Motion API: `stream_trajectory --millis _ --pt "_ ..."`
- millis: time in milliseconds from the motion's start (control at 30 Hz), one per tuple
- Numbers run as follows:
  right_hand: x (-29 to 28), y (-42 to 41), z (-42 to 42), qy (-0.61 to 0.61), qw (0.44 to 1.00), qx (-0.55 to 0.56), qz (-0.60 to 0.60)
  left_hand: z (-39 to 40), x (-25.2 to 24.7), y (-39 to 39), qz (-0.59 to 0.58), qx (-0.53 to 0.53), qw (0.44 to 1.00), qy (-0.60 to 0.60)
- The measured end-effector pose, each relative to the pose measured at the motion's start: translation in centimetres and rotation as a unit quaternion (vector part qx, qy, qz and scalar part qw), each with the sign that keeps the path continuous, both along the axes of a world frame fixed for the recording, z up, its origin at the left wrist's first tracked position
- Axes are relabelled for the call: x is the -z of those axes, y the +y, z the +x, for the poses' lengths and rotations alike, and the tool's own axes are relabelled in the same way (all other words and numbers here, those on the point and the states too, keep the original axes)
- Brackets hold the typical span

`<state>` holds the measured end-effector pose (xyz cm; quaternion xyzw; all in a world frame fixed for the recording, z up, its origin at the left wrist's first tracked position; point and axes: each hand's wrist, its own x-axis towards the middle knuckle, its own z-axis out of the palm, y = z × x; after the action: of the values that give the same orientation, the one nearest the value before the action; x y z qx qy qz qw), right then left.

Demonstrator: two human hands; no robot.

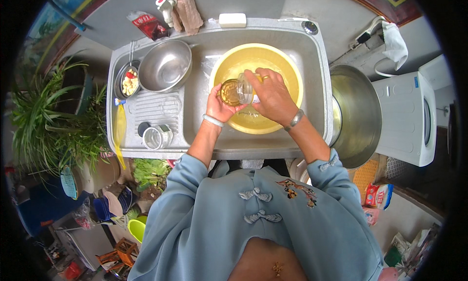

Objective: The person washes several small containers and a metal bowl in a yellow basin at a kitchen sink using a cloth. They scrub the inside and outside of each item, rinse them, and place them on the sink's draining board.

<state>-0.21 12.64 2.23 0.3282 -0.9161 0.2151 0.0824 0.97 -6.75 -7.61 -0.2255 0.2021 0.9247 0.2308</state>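
My left hand [218,105] cups a round gold-coloured piece [228,92] that looks like a jar lid. In my right hand [274,92] is a clear glass jar [244,89], tipped on its side with its mouth towards the gold piece. The two look close together; whether they touch I cannot tell. Both hands are above a yellow plastic basin [256,46] holding water, which stands in the grey sink [199,109]. My right fingers hide the far end of the jar.
On the drainboard [157,107] are a steel bowl [165,66], a small bowl of peeled garlic-like cloves [130,84], another glass jar [157,137], a black lid [143,128] and a yellow bag [119,127]. A tap [167,11] stands behind. A large steel vessel [360,116] flanks the sink's right side.
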Motion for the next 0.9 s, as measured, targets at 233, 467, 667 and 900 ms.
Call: stream_trajectory --millis 233,467,667,900 --pt "7.4 2.4 1.4 -0.164 0.961 0.124 -0.188 -0.8 -2.6 -1.3 -0.112 -0.037 0.986 0.117" --pt "9.0 0.6 1.7 -0.319 0.891 0.133 -0.294 -0.8 -8.3 1.9 -0.488 0.057 0.828 0.271" --pt "9.7 0.9 1.2 -0.357 0.835 0.125 -0.398 -0.7 -9.0 0.4 -0.501 -0.004 0.822 0.271" --pt "9.6 1.1 -0.3 -0.47 0.727 0.068 -0.496 1.1 -9.2 -1.7 -0.487 -0.042 0.85 0.195"
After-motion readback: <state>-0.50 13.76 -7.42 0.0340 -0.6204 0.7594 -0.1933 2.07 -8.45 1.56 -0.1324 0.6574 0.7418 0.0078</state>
